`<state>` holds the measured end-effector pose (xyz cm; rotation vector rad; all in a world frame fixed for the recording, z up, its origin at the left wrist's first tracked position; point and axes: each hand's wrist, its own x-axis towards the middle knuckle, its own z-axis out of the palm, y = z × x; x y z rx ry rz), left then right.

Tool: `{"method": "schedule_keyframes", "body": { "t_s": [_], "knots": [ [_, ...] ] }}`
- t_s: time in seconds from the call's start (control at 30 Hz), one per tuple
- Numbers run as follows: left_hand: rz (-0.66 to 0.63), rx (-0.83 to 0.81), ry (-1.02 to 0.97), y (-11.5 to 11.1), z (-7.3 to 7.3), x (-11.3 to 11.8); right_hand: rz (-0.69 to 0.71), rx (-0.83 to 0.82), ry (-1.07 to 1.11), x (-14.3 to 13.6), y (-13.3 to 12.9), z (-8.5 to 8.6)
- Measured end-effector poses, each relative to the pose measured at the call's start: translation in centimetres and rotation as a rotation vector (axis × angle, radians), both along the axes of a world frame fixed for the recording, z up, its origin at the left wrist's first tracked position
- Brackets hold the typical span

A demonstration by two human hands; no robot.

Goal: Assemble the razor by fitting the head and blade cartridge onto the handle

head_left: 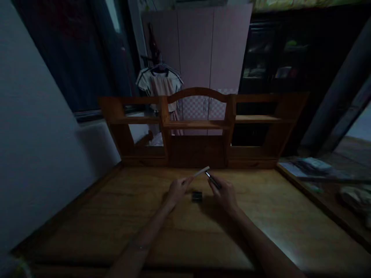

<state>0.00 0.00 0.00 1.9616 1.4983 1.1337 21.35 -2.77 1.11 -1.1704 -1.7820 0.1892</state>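
My left hand [177, 190] is closed on one end of a thin pale strip [201, 171], which points up and to the right. My right hand [227, 193] grips a slim dark pen-like tool [213, 180] with a shiny metal tip. That tip is close to the strip's far end; whether they touch I cannot tell. On the wooden tabletop [139, 204], between my hands and slightly nearer to me, lies a small dark block-shaped object [197, 197]. The dim light hides its details.
A wooden shelf unit [197, 124] runs along the table's far edge. The wall [37, 127] borders the left side. Behind stand a pink wardrobe [195, 50], hanging clothes [159, 83] and a dark cabinet [269, 54]. Papers or books [315, 164] lie beyond the right edge.
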Motion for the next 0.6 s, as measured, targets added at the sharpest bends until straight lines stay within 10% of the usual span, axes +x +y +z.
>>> {"method": "schedule_keyframes", "body": {
  "t_s": [0.6],
  "knots": [
    [0.010, -0.114, -0.014, 0.30, 0.85, 0.33, 0.018, -0.037, 0.079, -0.02, 0.97, -0.40]
  ]
}}
